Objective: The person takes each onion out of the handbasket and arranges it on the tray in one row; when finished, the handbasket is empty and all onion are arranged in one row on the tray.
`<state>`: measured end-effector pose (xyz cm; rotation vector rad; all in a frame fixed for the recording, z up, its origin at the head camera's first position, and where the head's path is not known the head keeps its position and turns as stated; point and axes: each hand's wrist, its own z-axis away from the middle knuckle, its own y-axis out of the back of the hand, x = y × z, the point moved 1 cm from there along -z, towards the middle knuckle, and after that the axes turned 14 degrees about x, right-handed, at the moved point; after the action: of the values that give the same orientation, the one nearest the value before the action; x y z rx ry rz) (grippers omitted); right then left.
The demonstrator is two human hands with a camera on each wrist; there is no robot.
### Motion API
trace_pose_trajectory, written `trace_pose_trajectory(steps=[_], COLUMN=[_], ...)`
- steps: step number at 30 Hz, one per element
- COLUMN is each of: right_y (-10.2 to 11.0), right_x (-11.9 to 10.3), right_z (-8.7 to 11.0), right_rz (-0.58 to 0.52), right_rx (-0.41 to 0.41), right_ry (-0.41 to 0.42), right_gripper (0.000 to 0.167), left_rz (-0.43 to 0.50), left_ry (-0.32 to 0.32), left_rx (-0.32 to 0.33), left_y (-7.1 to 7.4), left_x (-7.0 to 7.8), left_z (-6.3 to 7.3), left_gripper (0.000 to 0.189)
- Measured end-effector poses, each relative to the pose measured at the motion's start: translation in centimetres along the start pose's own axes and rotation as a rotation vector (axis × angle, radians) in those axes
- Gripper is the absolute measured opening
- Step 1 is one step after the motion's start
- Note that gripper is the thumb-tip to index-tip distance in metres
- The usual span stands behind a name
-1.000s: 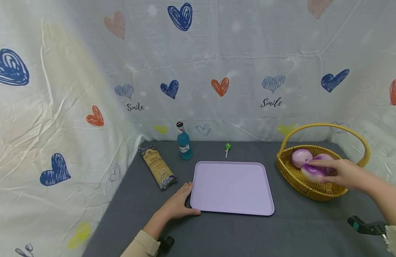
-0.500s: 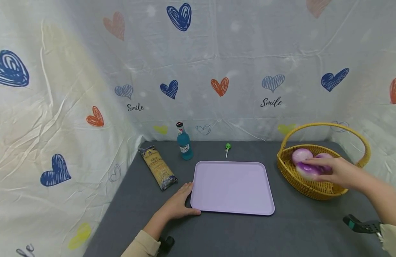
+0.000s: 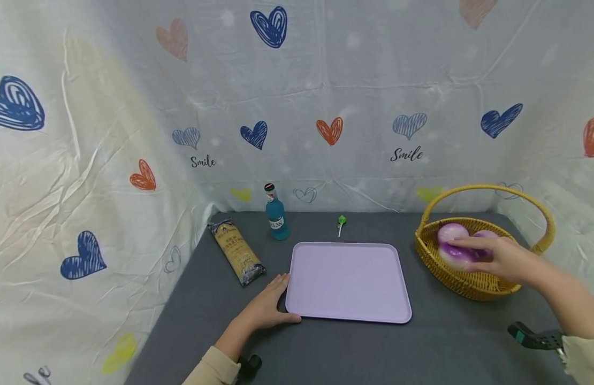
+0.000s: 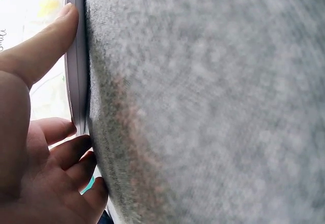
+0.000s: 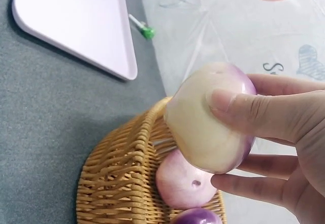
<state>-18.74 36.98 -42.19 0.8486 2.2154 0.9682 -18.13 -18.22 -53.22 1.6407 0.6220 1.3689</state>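
My right hand [image 3: 511, 259] holds a purple-and-white turnip [image 5: 198, 117] between thumb and fingers, above the yellow wicker basket [image 3: 439, 275]. The thumb presses on its pale side in the right wrist view. Inside the basket lie a pinkish-purple turnip [image 5: 177, 183] and another with a deeper purple top [image 5: 198, 217]. My left hand [image 3: 265, 308] rests at the near left corner of a lilac tray [image 3: 350, 280], its fingers along the left side and its thumb at the front edge. In the left wrist view, the thumb lies against the tray's rim [image 4: 76, 71].
Left of the tray lies a yellow noodle packet [image 3: 236, 250], with a blue bottle [image 3: 277, 216] standing behind it to the right. A green lollipop [image 3: 342, 220] lies behind the tray. The basket's tall handle [image 3: 489, 187] arches over its opening. A heart-print sheet [image 3: 297, 96] hangs behind the table.
My right hand has shifted slightly left with the turnip, over the basket. The left hand and the tray have stayed in place.
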Motion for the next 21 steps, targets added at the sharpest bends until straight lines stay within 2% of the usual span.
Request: trace_pose_trajectory(steps=[12, 16, 21], right_y=[-1.1, -1.1, -1.1], right_x=[-0.2, -0.5, -0.9], right_z=[-0.3, -0.5, -0.6], right_rz=[-0.07, -0.073, -0.045], right_rx=[0.093, 0.102, 0.086], right_ry=[0.123, 0.122, 0.08], right_gripper=[0.073, 0.068, 0.065], left_rz=[0.01, 0.012, 0.011], left_ry=[-0.004, -0.008, -0.009], left_rx=[0.005, 0.008, 0.011], left_y=[-0.1, -0.1, -0.1], left_x=[-0.2, -0.2, -0.1], left_z=[-0.1, 0.0, 0.0], left_gripper=[0.118, 0.118, 0.118])
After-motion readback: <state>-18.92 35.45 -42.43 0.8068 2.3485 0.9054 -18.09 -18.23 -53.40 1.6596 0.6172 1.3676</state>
